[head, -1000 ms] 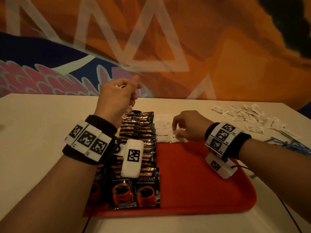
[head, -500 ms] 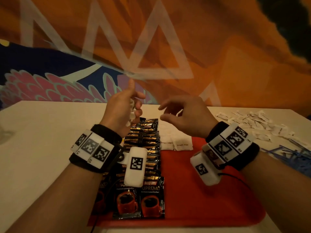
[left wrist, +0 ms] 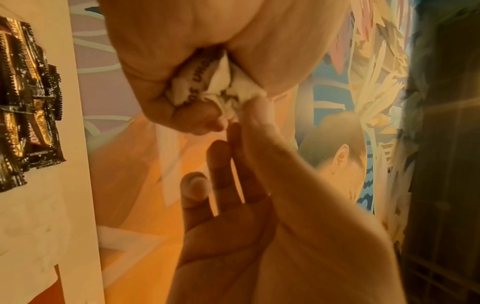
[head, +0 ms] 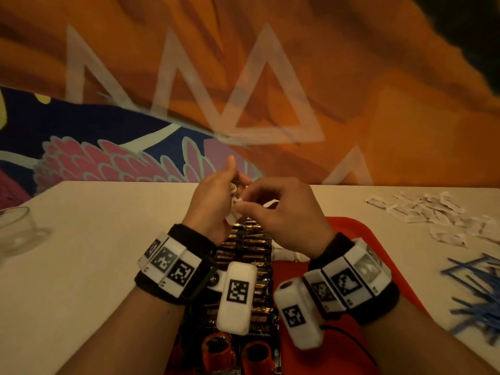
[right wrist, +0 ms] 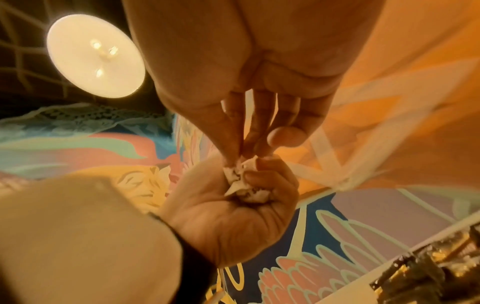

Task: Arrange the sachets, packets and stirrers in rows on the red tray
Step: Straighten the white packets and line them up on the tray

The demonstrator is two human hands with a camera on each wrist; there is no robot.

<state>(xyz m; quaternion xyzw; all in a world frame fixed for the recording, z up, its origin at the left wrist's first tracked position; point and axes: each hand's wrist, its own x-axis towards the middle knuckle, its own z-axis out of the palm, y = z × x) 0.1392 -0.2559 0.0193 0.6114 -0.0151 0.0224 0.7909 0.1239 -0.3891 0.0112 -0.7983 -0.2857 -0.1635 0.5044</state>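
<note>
Head view: both hands raised above the far end of the red tray (head: 349, 226), which sits on the counter (head: 89, 239) at its near edge. Left hand (head: 213, 201) fingers curled round a bunch of white sachets (head: 234, 204), thumb pointing up. Right hand (head: 281, 212) meets it from the right; thumb and forefinger pinch one sachet at the edge of the bunch. Left wrist view: crumpled white sachets (left wrist: 207, 86) with dark print sit in the curled left hand (left wrist: 182, 61); right hand (left wrist: 249, 185) fingertips close on the paper from below, remaining fingers extended and relaxed. Right wrist view: same contact, right hand (right wrist: 246, 82) fingertips pinching the top of the bunch (right wrist: 244, 185) held in the left hand (right wrist: 233, 209). On the tray: dark coffee packets (head: 243, 255) lie in overlapping rows along its left side, from far end to near edge; a few white sachets (head: 286, 255) lie flat just right of the packets, partly hidden by the right wrist. Right part of the counter: loose pile of white sachets (head: 433, 212) towards the far right corner; blue stirrers (head: 476, 293) heaped at the right edge, nearer than the pile. Clear glass (head: 16, 234) at the left edge, blurred.
</note>
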